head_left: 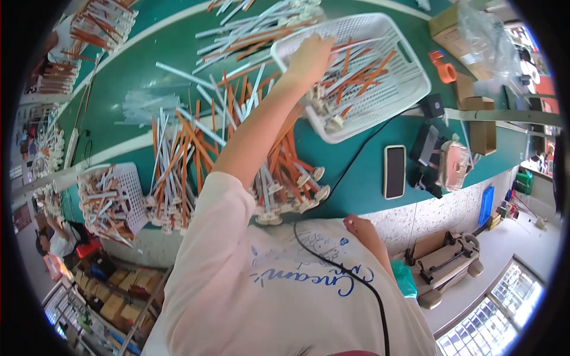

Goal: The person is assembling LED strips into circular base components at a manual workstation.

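Note:
My left hand (312, 59) reaches over the far left side of a white perforated plastic basket (409, 89). Its fingers are curled; a thin white strip runs out beside them, but what they hold is hidden. Inside the basket lie orange and white strips with white plastic ends (359, 77). My right hand (361, 228) rests by the table's near edge, against my shirt, fingers bent and nothing visible in them. Bundles of similar orange and white strips (184, 154) lie under and left of my left forearm, with white end pieces toward me.
Right of the basket are a phone (394, 172), an orange tape dispenser (442, 66) and a cardboard box (451, 32). More strips (255, 35) lie at the back, with clear strips (148, 107) at left. A second white basket (129, 190) stands lower left. A black cable (356, 155) crosses the green table.

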The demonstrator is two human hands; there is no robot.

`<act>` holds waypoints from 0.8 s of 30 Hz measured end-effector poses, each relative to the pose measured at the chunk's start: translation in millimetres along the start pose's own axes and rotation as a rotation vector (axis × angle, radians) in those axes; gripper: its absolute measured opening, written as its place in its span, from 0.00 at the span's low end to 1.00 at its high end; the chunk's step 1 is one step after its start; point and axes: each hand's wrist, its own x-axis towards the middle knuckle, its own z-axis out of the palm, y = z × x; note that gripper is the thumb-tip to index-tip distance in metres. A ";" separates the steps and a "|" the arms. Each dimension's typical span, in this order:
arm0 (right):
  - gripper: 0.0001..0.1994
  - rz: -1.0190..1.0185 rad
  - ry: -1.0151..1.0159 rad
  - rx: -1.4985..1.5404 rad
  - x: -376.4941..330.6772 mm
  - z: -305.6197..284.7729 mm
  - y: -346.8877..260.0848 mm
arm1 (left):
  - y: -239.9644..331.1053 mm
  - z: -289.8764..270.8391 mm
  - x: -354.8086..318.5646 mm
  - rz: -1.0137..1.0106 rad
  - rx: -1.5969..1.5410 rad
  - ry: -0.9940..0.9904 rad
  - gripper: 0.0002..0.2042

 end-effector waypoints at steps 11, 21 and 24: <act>0.06 -0.323 -0.064 -0.055 40.0 -13.2 -26.5 | -14.6 -53.6 -217.9 -0.757 0.022 -0.007 0.14; 0.06 -0.269 -0.099 -0.003 39.2 -22.1 -40.3 | 4.1 -76.4 -216.9 -0.936 -0.181 -0.256 0.12; 0.06 -0.302 -0.122 -0.003 39.1 -15.5 -46.0 | 5.0 -75.3 -213.6 -0.877 -0.039 -0.408 0.12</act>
